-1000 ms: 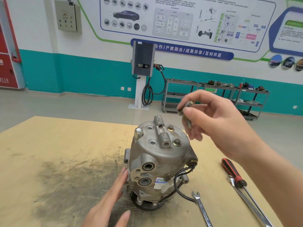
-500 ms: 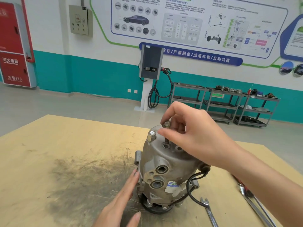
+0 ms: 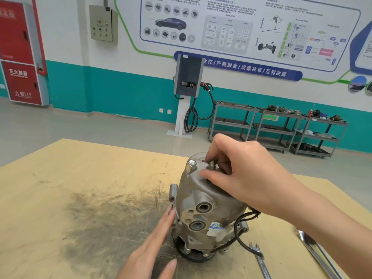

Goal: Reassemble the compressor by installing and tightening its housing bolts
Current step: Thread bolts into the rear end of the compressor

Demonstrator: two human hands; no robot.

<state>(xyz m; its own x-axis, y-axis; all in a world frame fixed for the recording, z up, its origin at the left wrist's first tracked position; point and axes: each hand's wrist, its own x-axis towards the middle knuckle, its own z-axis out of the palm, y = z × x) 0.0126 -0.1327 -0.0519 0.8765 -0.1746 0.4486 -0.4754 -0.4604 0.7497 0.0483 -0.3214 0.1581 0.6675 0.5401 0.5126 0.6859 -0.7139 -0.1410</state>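
Carried over from the right a second ago, the bolt [image 3: 211,164], pinched by the right hand [image 3: 241,170], now stands in the compressor [image 3: 203,210] top; hand-threading can begin. The left hand [image 3: 153,250], fingers straight, steadies the housing.

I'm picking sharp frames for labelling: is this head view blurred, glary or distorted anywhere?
Head view: lighting is even and soft, no harsh glare; the grey cast-metal compressor and the right hand pinching a small steel bolt look fairly sharp; the left hand and the silver open-end wrench are slightly smeared; wide-angle bending tilts the far wall.
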